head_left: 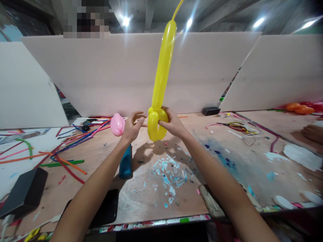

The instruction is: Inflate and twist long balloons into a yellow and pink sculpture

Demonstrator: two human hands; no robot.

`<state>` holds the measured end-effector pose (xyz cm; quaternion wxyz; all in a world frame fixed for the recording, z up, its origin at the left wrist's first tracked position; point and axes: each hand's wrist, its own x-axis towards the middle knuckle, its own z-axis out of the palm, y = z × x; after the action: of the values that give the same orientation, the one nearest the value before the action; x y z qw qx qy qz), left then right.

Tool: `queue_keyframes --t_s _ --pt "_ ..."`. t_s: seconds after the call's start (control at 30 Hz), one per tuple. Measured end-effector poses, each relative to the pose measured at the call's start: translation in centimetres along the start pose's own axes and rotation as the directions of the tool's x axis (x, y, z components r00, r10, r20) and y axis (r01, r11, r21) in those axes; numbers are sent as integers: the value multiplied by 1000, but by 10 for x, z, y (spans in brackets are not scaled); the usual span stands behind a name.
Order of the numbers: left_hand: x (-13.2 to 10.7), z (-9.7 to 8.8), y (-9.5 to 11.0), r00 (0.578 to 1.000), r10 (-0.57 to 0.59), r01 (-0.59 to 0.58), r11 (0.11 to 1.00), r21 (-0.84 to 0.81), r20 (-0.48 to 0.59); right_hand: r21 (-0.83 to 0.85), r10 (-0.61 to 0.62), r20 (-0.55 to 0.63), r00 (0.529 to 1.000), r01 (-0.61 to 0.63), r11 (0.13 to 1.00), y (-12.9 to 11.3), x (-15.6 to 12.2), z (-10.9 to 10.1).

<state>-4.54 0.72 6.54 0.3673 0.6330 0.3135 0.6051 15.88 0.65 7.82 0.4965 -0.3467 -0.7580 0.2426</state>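
A long yellow balloon (164, 64) stands upright over the table, its lower end twisted into several rounded loops. Its thin uninflated tail runs out of the top of the view. My right hand (173, 122) grips the twisted part from the right, thumb in front. Just left of the loops is my left hand (134, 126), fingers curved and apart, with nothing seen between them. Behind that hand a small pink balloon (117, 124) rests on the table. Below the left wrist lies a blue object (126, 163), partly covered by the arm.
Loose uninflated balloons (75, 143) lie at left, near a dark box (25, 191) with a cable. A black phone-like slab (107, 206) is under my left forearm. White panels (101, 74) stand behind. Scissors (236, 126) lie at right; another person's hand (313, 132) shows at the edge.
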Motion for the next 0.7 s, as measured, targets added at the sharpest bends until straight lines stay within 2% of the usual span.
queue_keyframes --t_s 0.13,0.2,0.3,0.43,0.53,0.63,0.7 --pt "0 0 4 990 95 -101 993 55 102 -125 18 98 995 -6 992 -12 -5 -1" --pt "-1 2 8 986 87 -91 996 20 142 -173 9 166 986 20 985 -20 -7 -1" --pt "0 4 13 994 33 -28 999 -45 108 -188 -50 234 971 96 977 -29 -10 1" --pt "0 3 18 999 -48 50 992 -116 25 -235 -130 213 968 180 955 -33 -12 4" --pt "-1 3 21 1000 -14 13 992 -123 -6 -253 -169 197 966 217 943 -31 -12 7" --pt "-2 4 24 999 43 -39 993 -113 29 -240 -173 186 967 215 947 -27 -12 9" --pt "-3 3 26 993 37 -25 994 -104 114 -206 -172 165 971 205 957 -26 -12 9"
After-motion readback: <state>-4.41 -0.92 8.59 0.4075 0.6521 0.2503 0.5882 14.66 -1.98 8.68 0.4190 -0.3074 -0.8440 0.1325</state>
